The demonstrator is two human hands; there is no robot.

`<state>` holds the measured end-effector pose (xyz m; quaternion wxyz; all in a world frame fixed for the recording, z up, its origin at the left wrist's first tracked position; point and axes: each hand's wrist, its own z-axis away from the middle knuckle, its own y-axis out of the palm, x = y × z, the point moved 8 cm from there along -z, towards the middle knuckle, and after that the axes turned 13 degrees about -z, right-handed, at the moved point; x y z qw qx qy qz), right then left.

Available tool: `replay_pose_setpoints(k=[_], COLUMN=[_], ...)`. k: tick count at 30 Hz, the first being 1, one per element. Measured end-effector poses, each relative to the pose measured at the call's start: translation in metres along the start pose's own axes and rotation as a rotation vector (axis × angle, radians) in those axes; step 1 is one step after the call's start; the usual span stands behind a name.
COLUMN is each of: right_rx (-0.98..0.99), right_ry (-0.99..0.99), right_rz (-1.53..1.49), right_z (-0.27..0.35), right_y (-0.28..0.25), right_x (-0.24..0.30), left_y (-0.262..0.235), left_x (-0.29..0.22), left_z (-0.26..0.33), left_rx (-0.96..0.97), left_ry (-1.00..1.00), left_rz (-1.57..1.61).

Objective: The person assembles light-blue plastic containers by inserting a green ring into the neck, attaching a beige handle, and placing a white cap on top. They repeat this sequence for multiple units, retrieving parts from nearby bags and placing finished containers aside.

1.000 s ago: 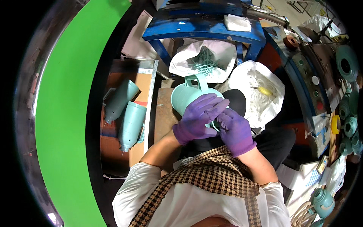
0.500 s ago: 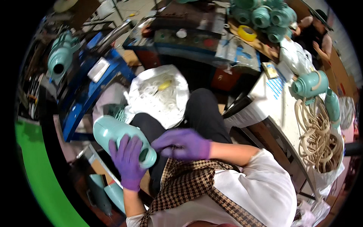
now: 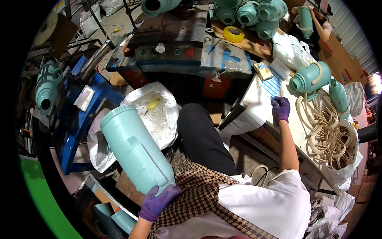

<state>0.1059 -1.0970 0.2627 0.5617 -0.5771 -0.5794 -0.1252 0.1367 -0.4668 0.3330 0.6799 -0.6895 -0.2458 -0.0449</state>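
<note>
A mint-green plastic flask body [image 3: 133,147] with a side handle lies tilted across my lap, its wide threaded rim pointing up and away. My left hand [image 3: 160,202], in a purple glove, grips its near end. My right hand [image 3: 281,108], also gloved in purple, is over the white worktop [image 3: 287,119] on the right. Its fingers are curled together, and what they hold, if anything, is hidden. Close to it are a small yellow box [image 3: 263,71] and a flask with a beige handle [image 3: 314,77]. Beyond my knees sits a white bag of translucent rings [image 3: 153,119].
Beige handles [image 3: 328,139] fill a bag at the right. More green flasks [image 3: 247,14] and yellow tape [image 3: 233,34] stand on the far bench. A blue metal frame [image 3: 85,115] rises at left. Another person [image 3: 323,30] holds a flask at the far right.
The flask body has turned, its wide rim now pointing away and its handle showing. My left hand moved to its near end. My right hand left the flask and reached right to the worktop.
</note>
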Motion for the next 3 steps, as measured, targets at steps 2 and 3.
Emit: replay_pose_setpoints(k=[2, 3], right_rx=[-0.043, -0.022], right_ry=[-0.143, -0.213], right_rz=[0.170, 0.278], right_z=[0.005, 0.010], right_y=[0.003, 0.009], right_x=[0.012, 0.032], left_y=[-0.009, -0.011], left_x=[0.007, 0.005], left_z=[0.002, 0.011], left_rx=[-0.023, 0.004], left_ry=[-0.119, -0.159], left_rz=[0.109, 0.103])
